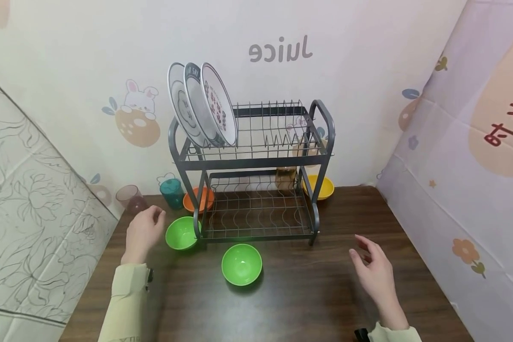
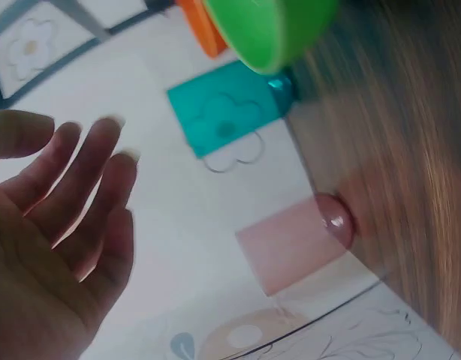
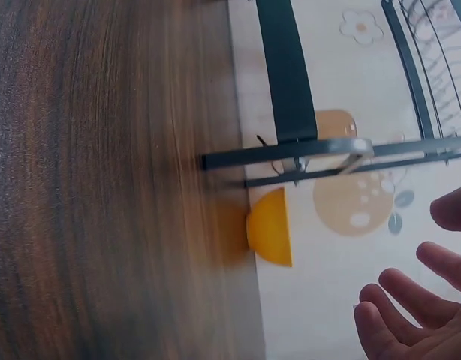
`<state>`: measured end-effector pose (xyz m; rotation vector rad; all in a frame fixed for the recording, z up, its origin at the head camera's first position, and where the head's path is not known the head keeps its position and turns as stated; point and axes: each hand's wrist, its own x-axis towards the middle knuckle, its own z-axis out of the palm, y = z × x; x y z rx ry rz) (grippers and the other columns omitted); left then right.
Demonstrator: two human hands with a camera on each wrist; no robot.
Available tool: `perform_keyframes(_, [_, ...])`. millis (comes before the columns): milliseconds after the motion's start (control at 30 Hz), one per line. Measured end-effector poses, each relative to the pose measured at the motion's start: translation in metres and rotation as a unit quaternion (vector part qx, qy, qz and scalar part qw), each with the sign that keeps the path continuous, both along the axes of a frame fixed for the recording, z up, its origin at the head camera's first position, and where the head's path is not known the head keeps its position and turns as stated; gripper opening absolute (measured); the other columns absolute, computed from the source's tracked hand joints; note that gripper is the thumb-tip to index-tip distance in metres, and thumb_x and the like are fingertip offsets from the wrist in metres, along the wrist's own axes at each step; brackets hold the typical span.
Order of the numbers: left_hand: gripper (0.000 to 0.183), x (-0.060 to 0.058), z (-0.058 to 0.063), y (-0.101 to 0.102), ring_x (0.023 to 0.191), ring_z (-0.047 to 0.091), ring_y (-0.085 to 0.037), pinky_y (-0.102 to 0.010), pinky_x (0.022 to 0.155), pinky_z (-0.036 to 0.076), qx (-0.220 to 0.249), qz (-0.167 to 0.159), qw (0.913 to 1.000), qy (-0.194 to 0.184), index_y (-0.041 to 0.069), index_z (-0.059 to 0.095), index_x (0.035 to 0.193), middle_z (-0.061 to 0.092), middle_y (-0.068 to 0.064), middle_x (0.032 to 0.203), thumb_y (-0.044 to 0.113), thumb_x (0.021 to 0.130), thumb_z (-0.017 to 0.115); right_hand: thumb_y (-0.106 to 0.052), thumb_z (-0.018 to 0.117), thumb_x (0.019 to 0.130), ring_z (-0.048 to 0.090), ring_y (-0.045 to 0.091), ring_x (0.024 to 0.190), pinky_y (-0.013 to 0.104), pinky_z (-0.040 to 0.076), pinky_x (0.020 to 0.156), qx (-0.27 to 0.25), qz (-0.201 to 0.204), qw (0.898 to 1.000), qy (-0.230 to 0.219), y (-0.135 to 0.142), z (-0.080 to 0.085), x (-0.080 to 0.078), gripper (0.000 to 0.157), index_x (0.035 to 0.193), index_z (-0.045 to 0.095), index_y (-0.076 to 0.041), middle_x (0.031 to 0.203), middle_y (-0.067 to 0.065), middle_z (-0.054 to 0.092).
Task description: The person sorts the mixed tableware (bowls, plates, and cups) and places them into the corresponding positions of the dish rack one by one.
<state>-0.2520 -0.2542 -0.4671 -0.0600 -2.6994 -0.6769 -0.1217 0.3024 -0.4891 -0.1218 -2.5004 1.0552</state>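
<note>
Rack (image 1: 256, 164) partly hiding orange bowl (image 1: 189, 203), left hand (image 1: 144, 232) relaxed near pink cup (image 1: 129, 195), right hand (image 1: 375, 274) loose, neither gripping

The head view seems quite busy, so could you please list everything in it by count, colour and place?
Dish rack: 1, dark grey, on the table by the back wall
Plates: 3, whitish with printed designs, upright at the upper tier's left
Front green bowl: 1, green, before the rack
Left green bowl: 1, green, beside the rack's front left foot
Orange bowl: 1, orange, partly behind the rack's left legs
Yellow bowl: 1, yellow, at the rack's right end
Teal cup: 1, teal, left of the rack
Pink cup: 1, translucent pink, far left
Amber item: 1, brown, behind the rack, unclear
Table: 1, dark brown, below
Walls: 3, pale, patterned, around the table
Left hand: 1, empty, near the left green bowl
Right hand: 1, empty, right of the rack
Sleeves: 2, pale yellow, bottom edge
</note>
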Motion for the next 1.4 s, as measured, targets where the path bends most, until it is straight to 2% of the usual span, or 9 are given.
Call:
perform_keyframes(67, [0.023,-0.008,-0.001,-0.002,0.088,0.061,-0.038,-0.057,0.07,0.048,-0.026,-0.002,0.9994,0.023,0.001,0.066,0.103,0.068,-0.017,0.094,0.021,0.1,0.053,-0.011,0.064,0.097,0.057,0.035,0.113,0.002,0.036,0.082,-0.012,-0.009,1.0,0.002,0.002,-0.001,0.002,0.039,0.134,0.057,-0.001,0.125,0.02,0.058])
perform_keyframes(200, [0.022,-0.025,-0.005,-0.008,0.098,0.053,-0.043,-0.06,0.079,0.045,-0.072,-0.003,0.9955,0.062,-0.004,0.063,0.105,0.064,-0.024,0.103,0.016,0.096,0.056,-0.011,0.064,0.097,0.057,0.036,0.115,0.0,0.035,0.082,-0.026,-0.028,0.999,0.005,0.006,-0.001,0.005,0.04,0.134,0.056,0.0,0.128,0.021,0.058])
perform_keyframes(300, [0.027,-0.037,-0.007,-0.013,0.105,0.049,-0.046,-0.062,0.085,0.043,-0.09,-0.002,0.9938,0.065,-0.007,0.061,0.111,0.06,-0.027,0.111,0.015,0.095,0.057,-0.012,0.064,0.097,0.057,0.036,0.115,0.0,0.035,0.082,-0.03,-0.038,0.999,0.005,0.007,-0.001,0.007,0.04,0.135,0.056,-0.001,0.128,0.02,0.057])
perform_keyframes(467, [0.034,-0.055,-0.009,-0.018,0.113,0.046,-0.048,-0.063,0.089,0.042,-0.103,-0.016,0.9936,0.044,-0.009,0.058,0.119,0.055,-0.03,0.12,0.014,0.094,0.057,-0.012,0.065,0.097,0.059,0.035,0.113,0.001,0.037,0.082,-0.027,-0.028,0.999,-0.003,0.002,-0.005,0.012,0.041,0.135,0.056,-0.002,0.127,0.019,0.058])
perform_keyframes(700, [0.038,-0.079,-0.008,-0.009,0.117,0.051,-0.048,-0.063,0.091,0.044,-0.111,-0.037,0.9931,-0.007,-0.007,0.057,0.127,0.056,-0.029,0.127,0.014,0.095,0.057,-0.009,0.066,0.096,0.058,0.029,0.113,0.007,0.043,0.083,-0.037,0.023,0.999,-0.015,-0.017,-0.014,0.02,0.039,0.133,0.057,-0.003,0.126,0.016,0.061])
perform_keyframes(833, [0.042,-0.088,-0.008,-0.001,0.12,0.052,-0.046,-0.063,0.092,0.045,-0.11,-0.045,0.991,-0.062,-0.005,0.055,0.133,0.056,-0.026,0.133,0.016,0.096,0.055,-0.008,0.07,0.093,0.06,0.028,0.11,0.02,0.052,0.082,-0.031,0.055,0.998,-0.015,-0.028,-0.021,0.024,0.04,0.132,0.059,-0.007,0.122,0.012,0.063])
perform_keyframes(933, [0.044,-0.093,-0.009,0.003,0.122,0.051,-0.046,-0.063,0.093,0.045,-0.111,-0.05,0.9889,-0.086,-0.005,0.053,0.136,0.054,-0.026,0.136,0.016,0.096,0.054,-0.006,0.075,0.088,0.062,0.026,0.108,0.032,0.055,0.081,-0.021,0.091,0.996,-0.01,-0.036,-0.026,0.025,0.046,0.132,0.06,-0.009,0.122,0.008,0.064])
perform_keyframes(1167, [0.04,-0.107,-0.017,0.007,0.112,0.055,-0.047,-0.061,0.087,0.047,-0.133,-0.051,0.9862,-0.084,-0.008,0.056,0.128,0.06,-0.028,0.123,0.014,0.094,0.056,-0.011,0.08,0.085,0.06,0.021,0.111,0.044,0.055,0.083,-0.014,0.171,0.984,-0.037,-0.056,-0.033,0.032,0.055,0.134,0.058,-0.013,0.127,0.005,0.063])
perform_keyframes(1400, [0.021,-0.116,-0.025,0.002,0.09,0.061,-0.043,-0.058,0.074,0.05,-0.14,-0.053,0.9874,-0.051,-0.005,0.065,0.105,0.065,-0.022,0.097,0.008,0.089,0.062,-0.015,0.078,0.087,0.058,0.016,0.112,0.043,0.055,0.084,-0.018,0.177,0.982,-0.058,-0.063,-0.034,0.035,0.051,0.134,0.058,-0.018,0.129,-0.002,0.061])
